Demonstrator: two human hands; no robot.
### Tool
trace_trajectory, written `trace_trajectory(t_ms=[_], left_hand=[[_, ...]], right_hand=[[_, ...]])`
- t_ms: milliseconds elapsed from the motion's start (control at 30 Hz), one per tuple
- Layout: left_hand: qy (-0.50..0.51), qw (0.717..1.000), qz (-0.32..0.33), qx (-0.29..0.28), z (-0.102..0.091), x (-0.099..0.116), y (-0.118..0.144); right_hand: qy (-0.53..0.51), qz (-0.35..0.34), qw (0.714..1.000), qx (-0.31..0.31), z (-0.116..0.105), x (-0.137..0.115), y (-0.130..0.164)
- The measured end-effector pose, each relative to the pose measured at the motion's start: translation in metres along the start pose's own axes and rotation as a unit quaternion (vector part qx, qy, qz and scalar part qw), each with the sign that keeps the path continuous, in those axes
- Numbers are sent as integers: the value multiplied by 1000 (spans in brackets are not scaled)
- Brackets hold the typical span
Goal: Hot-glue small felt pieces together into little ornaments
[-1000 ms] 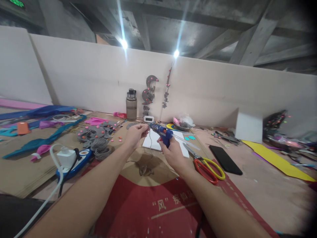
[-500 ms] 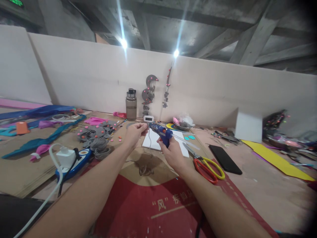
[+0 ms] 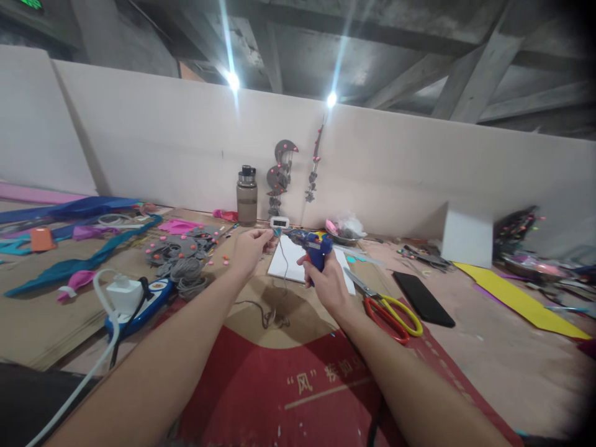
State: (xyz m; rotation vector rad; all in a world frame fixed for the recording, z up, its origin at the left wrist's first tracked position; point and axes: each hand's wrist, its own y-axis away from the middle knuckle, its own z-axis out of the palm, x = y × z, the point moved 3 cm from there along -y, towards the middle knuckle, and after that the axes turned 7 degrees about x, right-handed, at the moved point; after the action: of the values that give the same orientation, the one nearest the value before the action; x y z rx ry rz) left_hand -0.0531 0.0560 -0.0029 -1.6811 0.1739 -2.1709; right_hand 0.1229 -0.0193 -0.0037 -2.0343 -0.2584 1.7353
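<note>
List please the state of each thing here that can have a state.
left hand: pinches a small piece with a hanging string.
right hand: grips the glue gun.
glue gun: lifted, nozzle toward left hand.
scissors: lying flat.
bottle: upright, capped.
phone: screen dark.

The scissors (image 3: 388, 308) lie left of the phone (image 3: 423, 299), right of the white board (image 3: 305, 266).

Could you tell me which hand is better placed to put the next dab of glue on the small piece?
Right hand: its grip already holds the glue gun, nozzle towards the small piece pinched by the left hand.
</note>
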Motion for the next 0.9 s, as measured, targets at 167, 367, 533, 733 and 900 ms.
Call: trace_trajectory(t_ms=[167,367,533,733,900], left_hand=[[-15,999,22,28,-4,-2,-3],[-114,990,85,8,0,10,5],[-202,971,130,-9,5,17,13],[-273,941,201,-1,10,27,21],[-320,903,288,5,8,33,22]], right_hand=[[-5,139,990,-14,-6,18,-11],[197,207,956,-65,-16,49,-27],[328,167,929,-35,-25,51,-40],[375,-105,919,58,-8,15,-38],[84,-46,995,27,38,5,-39]])
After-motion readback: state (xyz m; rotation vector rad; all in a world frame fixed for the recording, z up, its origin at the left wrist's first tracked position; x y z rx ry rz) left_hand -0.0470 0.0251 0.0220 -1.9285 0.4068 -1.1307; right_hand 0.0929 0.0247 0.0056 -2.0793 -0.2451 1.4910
